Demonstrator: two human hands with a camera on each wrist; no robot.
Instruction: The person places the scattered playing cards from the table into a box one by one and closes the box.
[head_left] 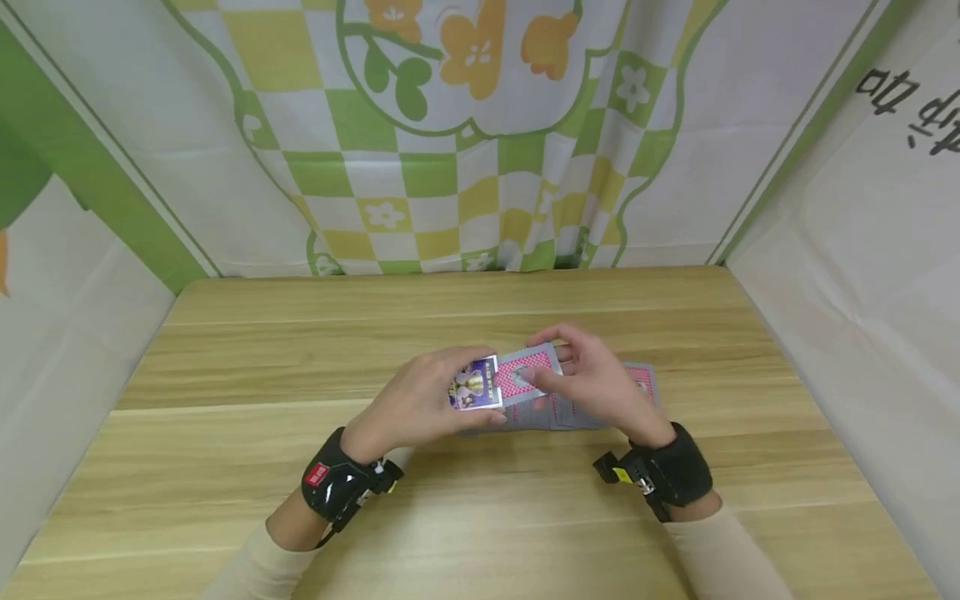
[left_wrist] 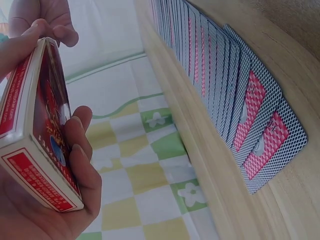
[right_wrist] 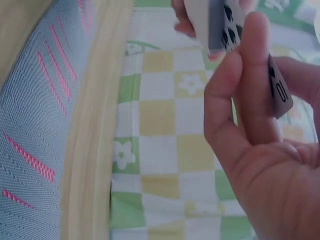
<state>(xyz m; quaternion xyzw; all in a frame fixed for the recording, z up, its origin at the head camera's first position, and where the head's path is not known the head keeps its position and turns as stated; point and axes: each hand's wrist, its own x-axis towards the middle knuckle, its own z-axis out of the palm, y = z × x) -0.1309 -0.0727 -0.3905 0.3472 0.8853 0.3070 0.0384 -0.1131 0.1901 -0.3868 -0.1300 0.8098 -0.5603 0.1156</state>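
Observation:
My left hand point(head_left: 420, 400) grips a small playing-card box point(head_left: 474, 383), its thumb and fingers along opposite edges. In the left wrist view the box point(left_wrist: 52, 110) shows red-and-white sides. My right hand point(head_left: 603, 387) pinches a red-and-grey-backed playing card point(head_left: 517, 367) between thumb and fingers; how many cards are in the pinch I cannot tell. The left end of that card meets the box's right end. A "10" and black pips show on the card's face point(right_wrist: 282, 97) in the right wrist view. Under both hands lies an overlapping row of face-down cards point(left_wrist: 220, 75).
The wooden table point(head_left: 225, 467) stretches around the hands. A checked, flowered curtain point(head_left: 450, 167) hangs behind its far edge, and white cloth walls point(head_left: 862, 250) stand on both sides. Each wrist wears a black strap point(head_left: 678, 462) with a small camera.

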